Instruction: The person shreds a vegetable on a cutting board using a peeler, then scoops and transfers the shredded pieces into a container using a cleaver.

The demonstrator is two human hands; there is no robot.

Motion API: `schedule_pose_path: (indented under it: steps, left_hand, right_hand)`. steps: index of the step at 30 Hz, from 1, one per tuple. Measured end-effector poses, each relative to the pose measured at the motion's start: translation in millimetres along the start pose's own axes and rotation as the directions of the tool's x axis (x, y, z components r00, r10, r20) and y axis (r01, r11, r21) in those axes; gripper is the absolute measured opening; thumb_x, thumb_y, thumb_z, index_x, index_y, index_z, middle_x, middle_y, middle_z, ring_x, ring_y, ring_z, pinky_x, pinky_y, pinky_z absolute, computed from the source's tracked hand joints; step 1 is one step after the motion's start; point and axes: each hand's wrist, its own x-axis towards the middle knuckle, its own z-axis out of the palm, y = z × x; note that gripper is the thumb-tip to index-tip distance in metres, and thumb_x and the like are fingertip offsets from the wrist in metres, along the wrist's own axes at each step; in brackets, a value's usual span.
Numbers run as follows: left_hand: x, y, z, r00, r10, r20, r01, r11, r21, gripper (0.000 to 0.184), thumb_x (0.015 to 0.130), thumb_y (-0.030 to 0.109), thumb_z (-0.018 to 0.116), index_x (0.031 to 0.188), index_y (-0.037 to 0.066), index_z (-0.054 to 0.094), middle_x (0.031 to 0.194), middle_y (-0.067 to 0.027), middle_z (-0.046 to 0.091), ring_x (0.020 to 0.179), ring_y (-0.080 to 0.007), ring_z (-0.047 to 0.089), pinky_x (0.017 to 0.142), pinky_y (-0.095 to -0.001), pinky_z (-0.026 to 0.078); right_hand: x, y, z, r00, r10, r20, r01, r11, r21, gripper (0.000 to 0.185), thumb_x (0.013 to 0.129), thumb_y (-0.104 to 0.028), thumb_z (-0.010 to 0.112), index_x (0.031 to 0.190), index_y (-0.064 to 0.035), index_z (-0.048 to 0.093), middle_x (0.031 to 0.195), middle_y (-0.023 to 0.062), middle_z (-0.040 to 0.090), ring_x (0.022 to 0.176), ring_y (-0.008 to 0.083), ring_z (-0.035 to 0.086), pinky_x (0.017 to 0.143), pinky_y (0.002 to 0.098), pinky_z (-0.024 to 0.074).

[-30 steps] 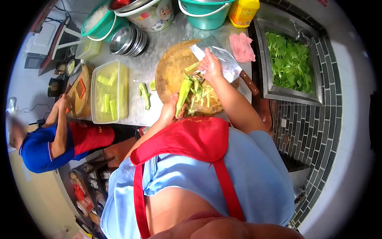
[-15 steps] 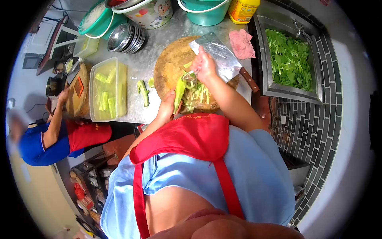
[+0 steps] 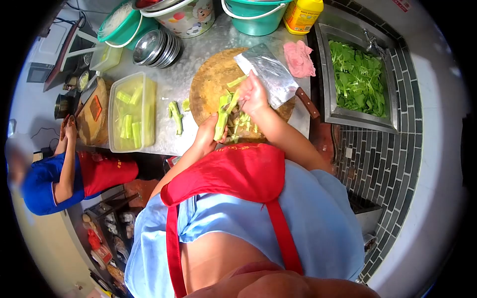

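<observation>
Gripping here, with the fingers of the left hand [image 3: 207,134] wrapped around the lower end of a pale green, knobbly vegetable stalk [image 3: 221,121], slanting up over the near part of a round, thick wooden chopping board [image 3: 206,94]. Up at the top of that stalk, curled in close, the fingers of the right hand [image 3: 252,94]; can't tell from here whether pinching a strip of it or only touching. Below and between, a litter of thin green peelings [image 3: 244,123] on the wood. Lying flat across the board's right side, beyond the right wrist, a broad steel cleaver [image 3: 271,72], brown wooden handle jutting past the rim. Just beyond the cleaver, on the grey metal desk [image 3: 174,84], a crumpled pink cloth [image 3: 299,58]. Over to the left of the board, a loose green stalk piece [image 3: 175,117], and next along, a clear rectangular plastic tub [image 3: 150,126] with cut pale green lengths [image 3: 130,126] inside. Behind the tub, nested shiny steel bowls [image 3: 158,48]. Off right, heaped in a square steel sink [image 3: 360,120], leafy greens [image 3: 357,74]. Far left, beside another wooden board [image 3: 88,128], a person in a blue shirt and red apron [image 3: 107,171], hands together.
</observation>
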Motion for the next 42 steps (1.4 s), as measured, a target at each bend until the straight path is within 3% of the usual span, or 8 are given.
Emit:
schedule_pose_path:
  steps: [3, 8, 13, 19, 22, 25, 28, 42]
  left_hand:
    - [5.2, -4.7, -4.7, 1.000, 0.001, 0.014, -0.001, 1.000, 0.002, 0.028, 0.095, 0.031, 0.029, 0.094, 0.007, 0.043, 0.062, -0.0082, 0.046, 0.041, -0.0165, 0.041, 0.036, -0.0272, 0.033]
    - [-6.2, -5.4, -8.6, 0.978, 0.052, 0.202, -0.073, 0.993, 0.096, 0.029, 0.095, 0.032, 0.029, 0.093, 0.007, 0.044, 0.062, -0.0079, 0.046, 0.039, -0.0150, 0.038, 0.035, -0.0258, 0.030]
    - [-10.9, 0.6, -2.8, 0.986, 0.076, 0.148, -0.083, 0.996, 0.043, 0.032, 0.095, 0.034, 0.029, 0.091, 0.007, 0.044, 0.064, -0.0079, 0.046, 0.040, -0.0144, 0.036, 0.035, -0.0249, 0.028]
    - [5.3, -4.6, -5.5, 0.999, 0.004, 0.049, -0.001, 0.998, -0.064, 0.031, 0.095, 0.034, 0.028, 0.091, 0.007, 0.043, 0.063, -0.0082, 0.047, 0.037, -0.0147, 0.036, 0.032, -0.0253, 0.027]
    - [6.0, -9.9, -9.1, 0.998, 0.018, 0.062, -0.019, 1.000, 0.008, 0.032, 0.095, 0.035, 0.026, 0.091, 0.008, 0.043, 0.062, -0.0068, 0.047, 0.036, -0.0140, 0.035, 0.031, -0.0251, 0.027]
    - [-6.5, -7.7, -8.7, 0.983, 0.049, 0.177, -0.087, 0.972, 0.217, 0.034, 0.096, 0.036, 0.026, 0.095, 0.007, 0.043, 0.063, -0.0064, 0.047, 0.037, -0.0129, 0.036, 0.032, -0.0239, 0.029]
    - [-12.8, -0.1, 9.0, 0.964, 0.120, 0.238, -0.157, 0.977, 0.143, 0.034, 0.096, 0.036, 0.026, 0.097, 0.006, 0.044, 0.063, -0.0063, 0.047, 0.038, -0.0126, 0.037, 0.034, -0.0233, 0.031]
    - [-8.1, 9.4, 4.7, 0.990, -0.140, -0.035, 0.131, 0.975, -0.179, 0.027, 0.094, 0.030, 0.036, 0.099, 0.006, 0.046, 0.074, -0.0093, 0.054, 0.053, -0.0175, 0.050, 0.048, -0.0267, 0.041]
  right_hand:
    - [-11.8, 22.8, 9.9, 0.987, 0.132, 0.090, -0.134, 0.991, 0.010, 0.048, 0.086, -0.039, 0.053, 0.051, -0.0170, 0.029, 0.045, -0.0033, 0.026, 0.037, 0.0107, 0.023, 0.037, 0.0256, 0.0210]
    - [17.5, 1.1, 1.7, 0.980, -0.131, -0.149, 0.120, 0.989, -0.081, 0.046, 0.085, -0.036, 0.056, 0.053, -0.0162, 0.029, 0.045, -0.0024, 0.025, 0.037, 0.0110, 0.023, 0.036, 0.0264, 0.0223]
    - [32.5, -23.9, -21.8, 0.989, -0.147, -0.006, 0.147, 0.987, 0.057, 0.050, 0.087, -0.039, 0.052, 0.050, -0.0179, 0.026, 0.045, -0.0026, 0.022, 0.037, 0.0111, 0.021, 0.039, 0.0262, 0.0221]
    - [-15.6, 24.5, 14.1, 0.979, 0.156, 0.132, -0.161, 0.987, 0.027, 0.052, 0.086, -0.041, 0.051, 0.048, -0.0168, 0.025, 0.044, -0.0033, 0.021, 0.037, 0.0124, 0.020, 0.039, 0.0267, 0.0213]
    - [-17.0, 20.2, 22.2, 0.983, 0.107, 0.149, -0.088, 0.988, -0.127, 0.051, 0.086, -0.040, 0.051, 0.048, -0.0145, 0.030, 0.042, -0.0001, 0.026, 0.036, 0.0133, 0.028, 0.037, 0.0279, 0.0234]
    - [22.4, -4.5, 5.3, 0.978, -0.205, -0.030, 0.200, 0.972, -0.121, 0.046, 0.086, -0.038, 0.053, 0.052, -0.0138, 0.033, 0.045, 0.0004, 0.029, 0.038, 0.0136, 0.028, 0.038, 0.0280, 0.0255]
    - [42.8, -28.9, -16.1, 0.961, -0.269, -0.062, 0.237, 0.919, -0.315, 0.048, 0.086, -0.037, 0.054, 0.054, -0.0143, 0.028, 0.047, -0.0021, 0.024, 0.039, 0.0120, 0.023, 0.042, 0.0274, 0.0262]
    - [23.7, -43.1, -24.9, 0.939, -0.342, -0.032, 0.343, 0.937, 0.066, 0.049, 0.088, -0.037, 0.051, 0.052, -0.0145, 0.027, 0.046, -0.0017, 0.023, 0.039, 0.0123, 0.022, 0.041, 0.0287, 0.0245]
